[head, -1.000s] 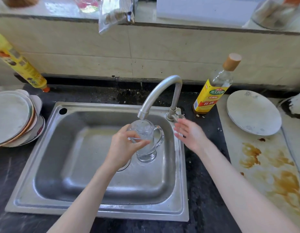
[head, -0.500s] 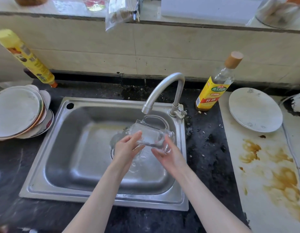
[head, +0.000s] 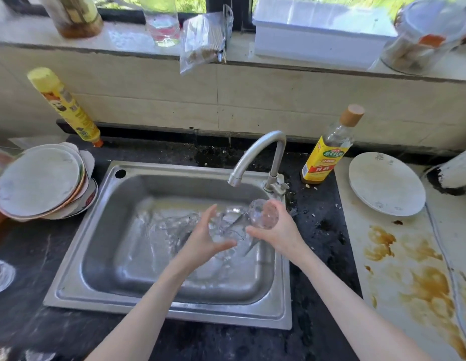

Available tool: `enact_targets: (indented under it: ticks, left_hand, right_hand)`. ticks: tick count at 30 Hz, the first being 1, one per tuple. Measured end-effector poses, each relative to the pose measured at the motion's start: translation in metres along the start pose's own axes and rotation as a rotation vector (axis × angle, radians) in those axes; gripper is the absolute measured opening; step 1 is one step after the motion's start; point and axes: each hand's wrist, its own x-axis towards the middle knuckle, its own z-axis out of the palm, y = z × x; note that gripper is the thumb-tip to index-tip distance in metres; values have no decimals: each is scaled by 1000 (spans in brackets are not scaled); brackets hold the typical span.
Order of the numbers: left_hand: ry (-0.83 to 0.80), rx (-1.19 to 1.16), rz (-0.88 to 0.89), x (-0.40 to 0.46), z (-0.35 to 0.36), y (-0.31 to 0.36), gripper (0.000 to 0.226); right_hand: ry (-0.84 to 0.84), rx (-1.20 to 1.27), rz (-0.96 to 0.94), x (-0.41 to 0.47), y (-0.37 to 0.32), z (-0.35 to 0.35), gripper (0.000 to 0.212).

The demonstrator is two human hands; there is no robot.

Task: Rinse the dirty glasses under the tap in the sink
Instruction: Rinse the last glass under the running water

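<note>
Both hands met over the sink at the centre of the frame: the left hand (head: pixel 203 239) curled its fingers and thumb round the open end of the clear glass (head: pixel 242 222), while the right hand (head: pixel 276 230) cupped its base, so the glass lay tipped on its side between them, just below and in front of the tap (head: pixel 255 155). Water splashed across the basin floor to the left of the glass (motion blur made its outline hard to trace). At the far left edge, low down, part of another glass (head: pixel 1 276) showed on the dark counter (head: pixel 31 256), and above it a stack of plates (head: pixel 41 182) leaned at mid-left. Behind the stack, a yellow bottle (head: pixel 65 106) stood tilted against the tiled wall. The steel sink (head: pixel 101 256) filled the middle, its overflow hole at the upper left corner of the basin. Along the top of the frame the windowsill held a jar, a clear cup and a plastic bag (head: pixel 203 37) hanging over its edge. Right of the tap stood a yellow-labelled bottle with a cork-coloured cap (head: pixel 328 149), and further right a white plate (head: pixel 385 187) rested on a pale surface marked with brown stains (head: pixel 419 280).
</note>
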Motion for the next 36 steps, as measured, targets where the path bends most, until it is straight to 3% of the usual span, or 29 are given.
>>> enact_targets:
  ticks: [3,6,8,12,15,17,19,20,21,24,27,36]
  left_hand:
    - [10,194,155,1,-12,14,44]
    - [39,301,263,-1,-27,29,22]
    - [70,262,309,-6,-34,39,16]
    - [15,10,283,-17,-45,52,12]
    - [-44,-147,301,-27,-55,60,5]
    - [-94,-137,334,-33,-64,60,13]
    - [-181,-83,368,-35,-75,58,8]
    - [-213,-27,389,-35,-80,57,17]
    - [-251,55,417,-31,-85,54,25]
    - [-357,388,516,-28,-88,50,19]
    - [-460,687,664,-40,-81,38,47]
    - [-662,886,1153,-146,-7,61,100]
  right_hand:
    - [-60,-159,-59,-11,-10,1,85]
    - [-73,-183,-121,-21,-29,-1,82]
    - [-32,-155,-165,-28,-41,-1,79]
    - [52,74,-137,-42,-52,7,98]
    - [63,181,-164,-55,-66,17,70]
    - [99,187,-190,-66,-74,26,59]
    - [182,184,-183,-76,-78,39,59]
    - [235,181,-169,-82,-79,46,61]
    - [290,181,-156,-88,-78,54,62]
    - [425,157,-88,-113,-68,77,67]
    - [531,110,10,-150,-48,92,71]
    - [966,61,78,-330,-14,88,69]
